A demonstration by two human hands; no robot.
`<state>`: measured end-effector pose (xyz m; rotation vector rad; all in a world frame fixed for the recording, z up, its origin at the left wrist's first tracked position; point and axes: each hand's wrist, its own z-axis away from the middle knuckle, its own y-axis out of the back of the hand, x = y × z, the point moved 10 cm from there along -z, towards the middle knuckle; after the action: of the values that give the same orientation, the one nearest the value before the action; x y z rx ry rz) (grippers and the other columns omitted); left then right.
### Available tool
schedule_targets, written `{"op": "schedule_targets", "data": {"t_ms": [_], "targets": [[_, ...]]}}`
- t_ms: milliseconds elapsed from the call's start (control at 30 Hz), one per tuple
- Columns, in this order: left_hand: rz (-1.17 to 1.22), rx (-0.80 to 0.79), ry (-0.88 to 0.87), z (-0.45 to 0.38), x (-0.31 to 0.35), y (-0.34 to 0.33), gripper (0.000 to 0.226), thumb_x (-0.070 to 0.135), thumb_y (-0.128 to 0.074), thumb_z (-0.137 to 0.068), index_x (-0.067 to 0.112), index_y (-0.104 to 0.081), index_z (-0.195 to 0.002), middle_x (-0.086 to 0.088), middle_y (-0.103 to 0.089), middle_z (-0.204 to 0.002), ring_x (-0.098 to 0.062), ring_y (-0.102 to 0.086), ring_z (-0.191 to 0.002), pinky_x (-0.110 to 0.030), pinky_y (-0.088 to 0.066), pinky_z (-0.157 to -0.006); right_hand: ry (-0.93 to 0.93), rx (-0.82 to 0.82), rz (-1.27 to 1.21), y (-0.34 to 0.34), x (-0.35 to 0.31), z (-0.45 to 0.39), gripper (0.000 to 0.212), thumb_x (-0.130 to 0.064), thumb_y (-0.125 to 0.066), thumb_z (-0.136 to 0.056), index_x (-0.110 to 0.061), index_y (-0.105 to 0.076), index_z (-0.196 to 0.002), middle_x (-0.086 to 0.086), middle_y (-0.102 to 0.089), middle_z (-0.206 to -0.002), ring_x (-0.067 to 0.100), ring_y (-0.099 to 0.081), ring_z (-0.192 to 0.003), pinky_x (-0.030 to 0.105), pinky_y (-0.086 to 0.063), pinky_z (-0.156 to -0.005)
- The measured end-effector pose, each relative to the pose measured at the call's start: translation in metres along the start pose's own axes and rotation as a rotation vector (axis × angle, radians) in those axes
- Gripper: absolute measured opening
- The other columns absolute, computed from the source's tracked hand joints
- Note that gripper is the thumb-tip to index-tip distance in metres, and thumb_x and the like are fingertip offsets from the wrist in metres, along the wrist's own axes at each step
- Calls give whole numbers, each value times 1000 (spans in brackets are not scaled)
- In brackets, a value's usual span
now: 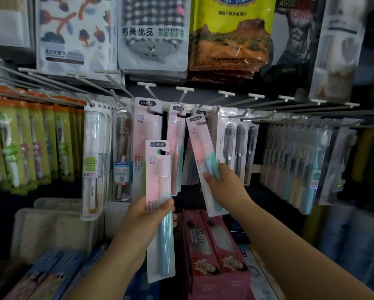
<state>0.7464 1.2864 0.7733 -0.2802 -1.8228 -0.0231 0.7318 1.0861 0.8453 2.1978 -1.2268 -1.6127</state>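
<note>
The left hand (147,215) is curled round the lower half of a pink-and-teal toothbrush pack (158,169), thumb across the front. It holds the pack nearly upright and off any hook, in front of the display. The right hand (222,185) grips a second toothbrush pack (200,148) at its middle. That one leans with its top to the left, up by a white hook (205,114); I cannot tell whether it hangs on the hook. Below the hands lie red toothpaste boxes (214,245). Behind them, matching pink packs (146,126) hang from the hook rail, with a dark-bristled brush set (235,139) to the right and green packs (30,137) far to the left. Highest up hangs a checked bath towel bag (153,33) beside a yellow bag (229,33).
</note>
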Motion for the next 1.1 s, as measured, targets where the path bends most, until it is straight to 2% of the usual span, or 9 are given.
{"op": "schedule_targets", "data": {"t_ms": [67,233,333,533,667,833,967,1033,1100], "targets": [[-4,-2,1,-1,1,1,12,26,-69,-85,29,-66,-96,9,-74,-92,-6,-65,-92,-23,-44,-73,-5,24,-37,1,-3,-7,28,-31,-45,-101,-11,-49,-121,4,-57,-97,9,-52,-72,21,-39,-53],[13,-32,-13,1,5,-5,8,20,-66,-88,27,-64,-92,13,-73,-74,8,-65,-63,-12,-42,-59,-31,43,-83,-6,-4,-20,37,-32,-46,-100,-10,-47,-129,5,-59,-102,15,-55,-80,26,-43,-62],[-1,-45,-16,0,3,-5,9,20,-65,-88,27,-63,-94,15,-73,-74,8,-65,-63,-14,-43,-59,-79,85,-150,-3,-2,-27,43,-34,-46,-100,-9,-45,-135,8,-61,-106,17,-58,-82,30,-48,-73],[-1,-61,-12,-2,2,-4,9,19,-65,-88,25,-63,-95,17,-73,-75,7,-66,-65,-6,-44,-52,-126,62,-166,-11,8,-31,48,-36,-43,-101,-9,-39,-141,1,-57,-97,15,-57,-82,32,-48,-77],[-35,-49,-12,-3,2,0,12,23,-68,-85,25,-66,-96,13,-74,-84,0,-69,-76,-17,-45,-66,-187,21,-163,-23,11,-35,58,-43,-38,-101,-12,-27,-148,12,-46,-141,31,-47,-127,38,-41,-101],[-33,-37,-1,-6,-1,3,12,20,-68,-84,18,-68,-96,4,-75,-81,-8,-71,-74,-24,-47,-68,-244,8,-209,-32,13,-43,61,-45,-36,-101,-9,-25,-149,14,-38,-149,32,-40,-134,42,-36,-106],[-5,-39,-6,-4,0,3,12,19,-69,-83,21,-67,-95,8,-75,-80,-4,-70,-72,-23,-45,-67,-335,-65,-164,-46,30,-39,62,-47,-40,-99,-1,-40,-140,18,-49,-138,32,-51,-122,36,-43,-95],[6,-41,-7,-3,1,2,12,18,-69,-83,21,-67,-94,9,-75,-80,-1,-69,-70,-22,-44,-66,-356,-126,-192,-58,40,-33,53,-41,-48,-97,1,-51,-128,18,-59,-125,29,-60,-105,34,-50,-87],[4,-39,-5,-2,1,0,12,17,-68,-84,21,-67,-96,9,-75,-81,-2,-70,-71,-22,-45,-67,-361,-192,-163,-66,48,-24,49,-43,-49,-96,-1,-56,-121,11,-62,-103,23,-58,-88,32,-52,-81]]}}
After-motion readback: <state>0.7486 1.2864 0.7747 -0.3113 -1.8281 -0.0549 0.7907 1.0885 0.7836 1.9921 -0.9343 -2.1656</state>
